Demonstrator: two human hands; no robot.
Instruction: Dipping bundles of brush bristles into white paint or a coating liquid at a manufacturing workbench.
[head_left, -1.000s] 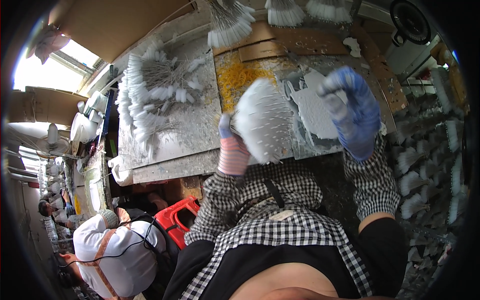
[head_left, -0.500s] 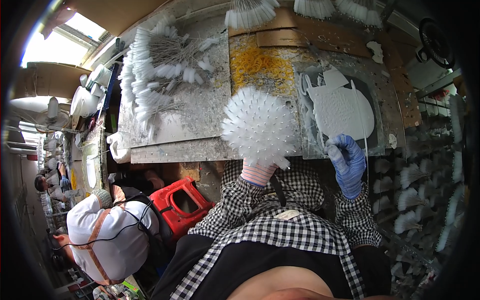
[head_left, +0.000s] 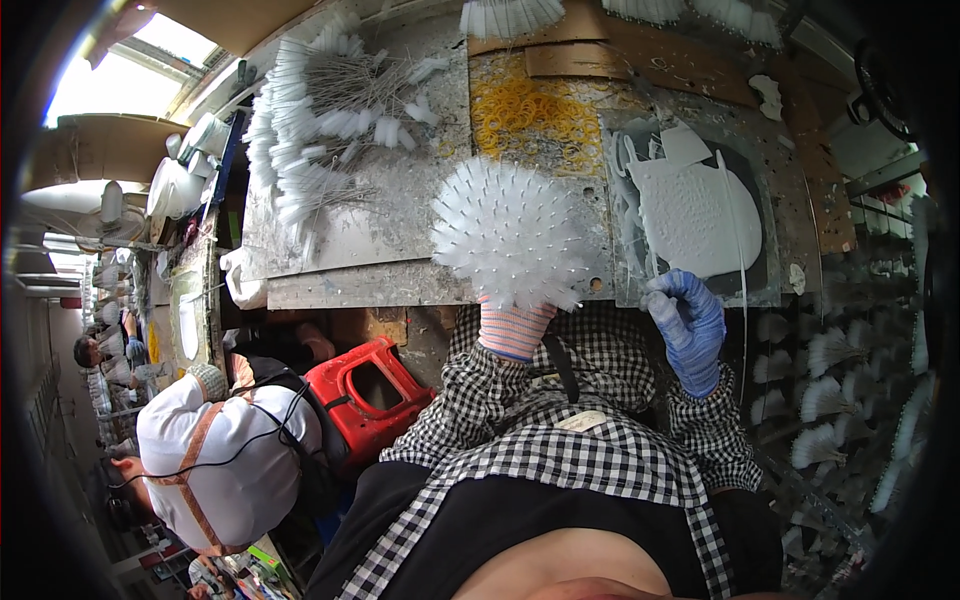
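Observation:
My left hand (head_left: 513, 328), in a striped knit glove, grips a round white bundle of feather-tipped wire stems (head_left: 512, 235) from below, holding it upright over the workbench (head_left: 370, 235) front edge. Most of that hand is hidden behind the bundle. My right hand (head_left: 688, 328), in a blue glove, hangs to the right of the bundle at the bench edge with fingers curled; it seems to pinch a thin white wire (head_left: 742, 270), though this is hard to tell. A grey mat with a white patch (head_left: 695, 215) lies just beyond it.
Loose white feather stems (head_left: 320, 120) cover the bench's left part, and a pile of yellow rubber bands (head_left: 525, 110) lies behind the bundle. A red plastic stool (head_left: 370, 395) stands below the bench. A person in white (head_left: 225, 450) crouches at lower left. Racks of white feather tufts (head_left: 850, 390) fill the right.
My right hand has come down from above the bench to the bench edge. My left hand has lifted the bundle slightly and turned it more upright. The view has shifted.

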